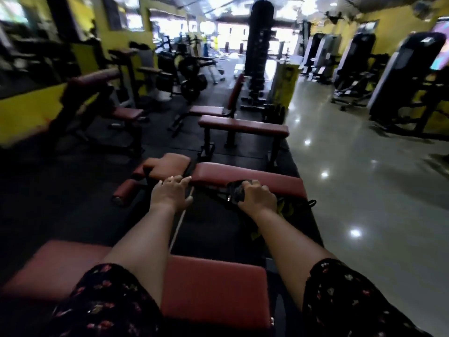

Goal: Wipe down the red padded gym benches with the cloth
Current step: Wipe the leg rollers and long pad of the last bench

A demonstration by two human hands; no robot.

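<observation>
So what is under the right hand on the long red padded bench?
A dark crumpled cloth, gripped by the right hand against the near edge of the long red padded bench. The hand covers much of the cloth; the pad beneath is hidden.

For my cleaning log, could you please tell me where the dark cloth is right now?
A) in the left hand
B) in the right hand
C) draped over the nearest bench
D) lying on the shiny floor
B: the right hand grips the dark cloth at the near edge of the red bench, while the left hand touches the bench's end and holds nothing.
</observation>
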